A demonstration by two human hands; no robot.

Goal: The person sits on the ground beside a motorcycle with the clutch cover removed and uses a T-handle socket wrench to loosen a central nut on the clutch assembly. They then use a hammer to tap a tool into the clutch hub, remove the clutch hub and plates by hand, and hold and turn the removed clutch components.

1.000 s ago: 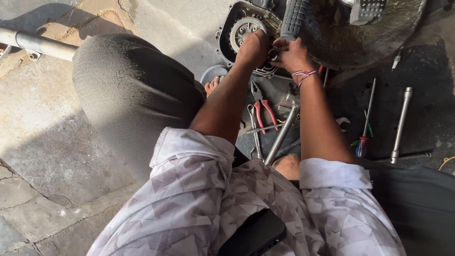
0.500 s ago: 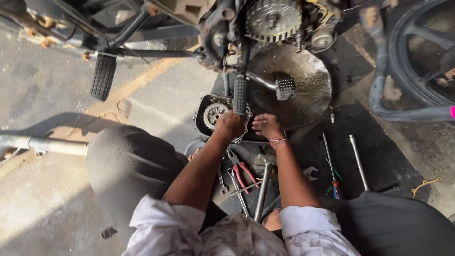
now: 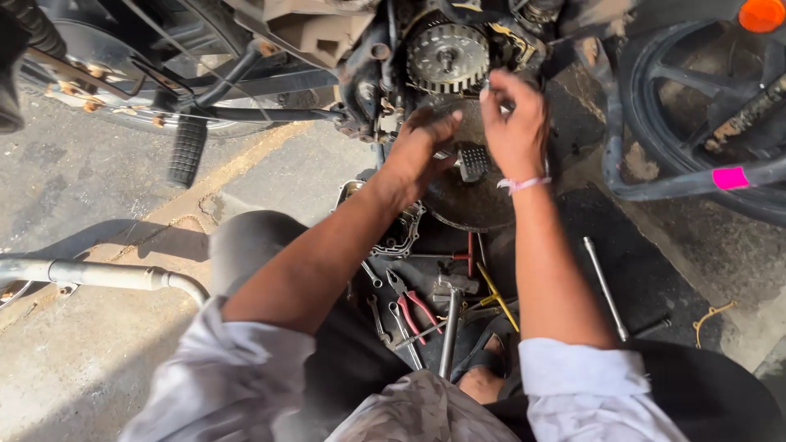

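I crouch before a motorcycle engine with its side cover off. A toothed round clutch assembly (image 3: 448,56) shows at the top middle. My left hand (image 3: 419,146) reaches up just below it, fingers bent against the engine case. My right hand (image 3: 514,121), with a pale band on the wrist, is raised at the right edge of the clutch, its fingertips pinched near a small part that I cannot make out. A ribbed foot pedal (image 3: 472,161) sits between my hands.
On the ground between my knees lie red-handled pliers (image 3: 413,304), wrenches (image 3: 404,331), a hammer (image 3: 449,323) and a yellow-handled tool (image 3: 497,296). A long metal rod (image 3: 605,286) lies to the right. The removed engine cover (image 3: 399,232), a footrest (image 3: 187,151), an exhaust pipe (image 3: 98,275) and a rear wheel (image 3: 704,106) surround me.
The view has tilted up and moved closer to the engine. Both hands have risen from the low pedal area up to the clutch assembly.
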